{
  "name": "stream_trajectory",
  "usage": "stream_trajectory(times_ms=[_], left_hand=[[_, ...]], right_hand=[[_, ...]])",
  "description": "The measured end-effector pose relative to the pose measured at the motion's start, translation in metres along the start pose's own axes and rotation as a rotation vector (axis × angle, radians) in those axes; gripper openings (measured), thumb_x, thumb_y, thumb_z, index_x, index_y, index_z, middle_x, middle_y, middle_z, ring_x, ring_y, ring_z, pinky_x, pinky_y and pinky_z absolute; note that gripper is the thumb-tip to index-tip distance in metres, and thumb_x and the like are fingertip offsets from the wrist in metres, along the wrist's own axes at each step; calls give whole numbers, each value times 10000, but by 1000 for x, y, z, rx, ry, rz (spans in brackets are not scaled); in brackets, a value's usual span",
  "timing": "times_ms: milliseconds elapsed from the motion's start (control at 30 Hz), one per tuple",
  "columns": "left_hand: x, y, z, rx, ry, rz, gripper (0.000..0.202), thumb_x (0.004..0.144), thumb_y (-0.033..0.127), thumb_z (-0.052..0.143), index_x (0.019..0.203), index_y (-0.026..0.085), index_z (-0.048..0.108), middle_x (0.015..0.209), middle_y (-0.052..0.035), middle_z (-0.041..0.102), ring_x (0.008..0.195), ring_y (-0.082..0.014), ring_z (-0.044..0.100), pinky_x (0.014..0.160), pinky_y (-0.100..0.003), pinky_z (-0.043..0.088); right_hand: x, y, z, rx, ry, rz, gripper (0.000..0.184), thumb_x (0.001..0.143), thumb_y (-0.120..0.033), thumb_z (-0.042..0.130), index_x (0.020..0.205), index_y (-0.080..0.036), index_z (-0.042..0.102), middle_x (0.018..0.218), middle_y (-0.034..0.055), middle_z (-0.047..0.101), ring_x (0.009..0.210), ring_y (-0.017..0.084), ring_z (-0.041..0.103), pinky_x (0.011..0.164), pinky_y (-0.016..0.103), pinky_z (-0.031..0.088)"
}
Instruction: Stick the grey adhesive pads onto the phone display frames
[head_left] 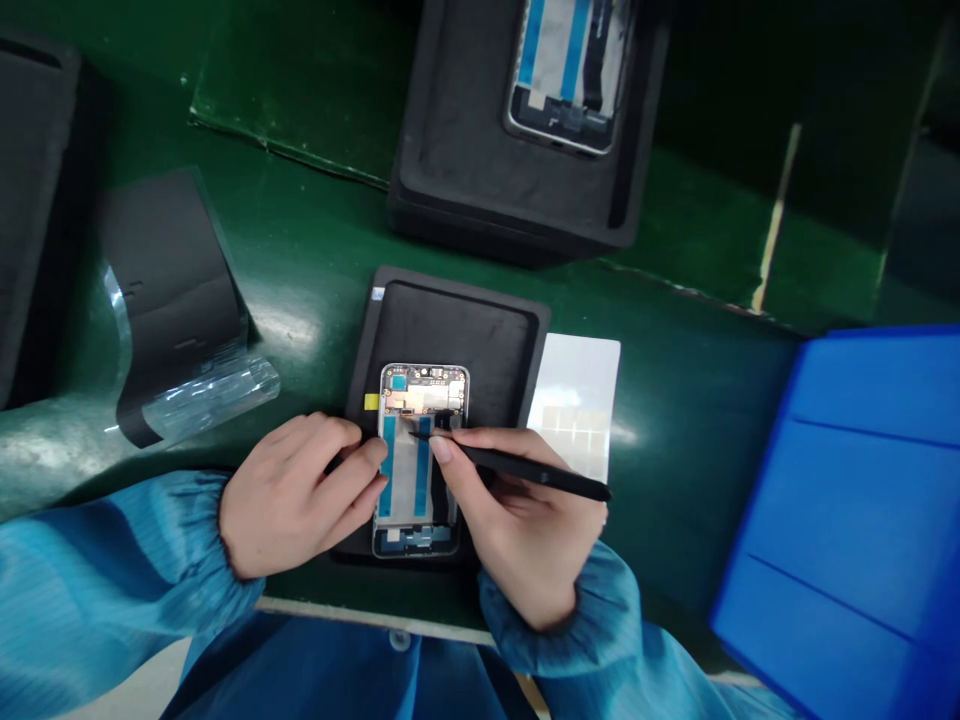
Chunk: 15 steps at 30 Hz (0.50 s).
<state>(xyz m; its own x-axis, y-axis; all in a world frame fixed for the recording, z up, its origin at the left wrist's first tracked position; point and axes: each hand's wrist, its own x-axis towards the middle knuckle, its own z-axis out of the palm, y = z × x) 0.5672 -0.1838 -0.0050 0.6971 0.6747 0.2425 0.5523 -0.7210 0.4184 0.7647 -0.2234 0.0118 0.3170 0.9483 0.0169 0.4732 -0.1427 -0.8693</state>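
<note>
An opened smartphone [405, 475] lies on a black foam tray [495, 350], its circuit board [424, 390] at the far end and blue strips below. At its left edge, my left hand [307, 500] rests with bent fingertips against the frame; its thumb is hidden. Black tweezers [540, 472] are pinched between the thumb and fingers of my right hand [517, 520], which lies over the phone's right side. Their thin tip points left, just below the circuit board. Whether the tip touches the phone I cannot tell.
Behind stands a thicker black tray stack [465, 150] with another opened phone [566, 80]. A curled dark film sheet [172, 280] lies left, near a black block [34, 200]. On the right are a white card [577, 370] and a blue bin [855, 500].
</note>
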Motion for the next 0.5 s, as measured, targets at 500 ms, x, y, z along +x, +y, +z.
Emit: stream_trajectory(times_ms=[500], left_hand=[[0,0,0,0,5,-1,166,935,211,581,1039,104,655,911,-86,567,784,-194,544,666,-332,493]], right_hand=[[0,0,0,6,0,12,170,768,-121,809,877,-208,712,796,-24,755,679,110,724,627,170,618]])
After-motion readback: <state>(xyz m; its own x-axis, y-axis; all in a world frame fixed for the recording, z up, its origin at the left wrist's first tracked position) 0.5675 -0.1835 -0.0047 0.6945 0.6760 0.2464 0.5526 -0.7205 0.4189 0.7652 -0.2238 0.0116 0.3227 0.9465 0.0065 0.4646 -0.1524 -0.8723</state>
